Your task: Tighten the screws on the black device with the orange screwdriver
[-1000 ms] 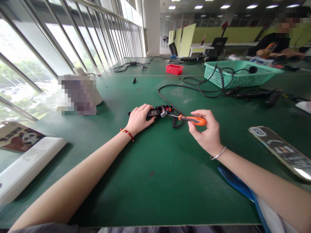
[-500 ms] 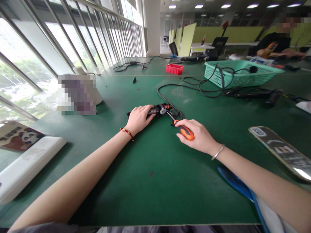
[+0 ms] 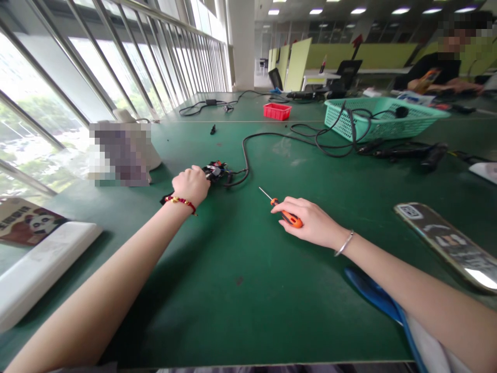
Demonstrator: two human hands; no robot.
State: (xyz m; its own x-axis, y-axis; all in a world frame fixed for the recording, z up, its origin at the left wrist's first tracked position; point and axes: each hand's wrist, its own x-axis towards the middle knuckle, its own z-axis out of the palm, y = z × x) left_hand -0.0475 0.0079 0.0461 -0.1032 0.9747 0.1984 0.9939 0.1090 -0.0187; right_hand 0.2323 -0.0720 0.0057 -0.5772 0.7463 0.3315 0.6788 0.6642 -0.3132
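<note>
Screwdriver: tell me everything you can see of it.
The screwdriver has an orange and dark handle, seemingly plastic, and a thin, straight, metallic shaft. The right hand holds it by the handle, its tip pointing to the view's upper left, over the green tabletop; whether it touches that is unclear.

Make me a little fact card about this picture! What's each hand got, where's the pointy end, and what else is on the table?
Left hand: gripping a black device with wires showing
Right hand: holding an orange-and-black screwdriver
Pointy end: apart from the device
Cable: black, bending from the device toward the basket
Basket: green, far right
Small bin: red, left of the basket
Phone: near the right edge
Table: green
</note>
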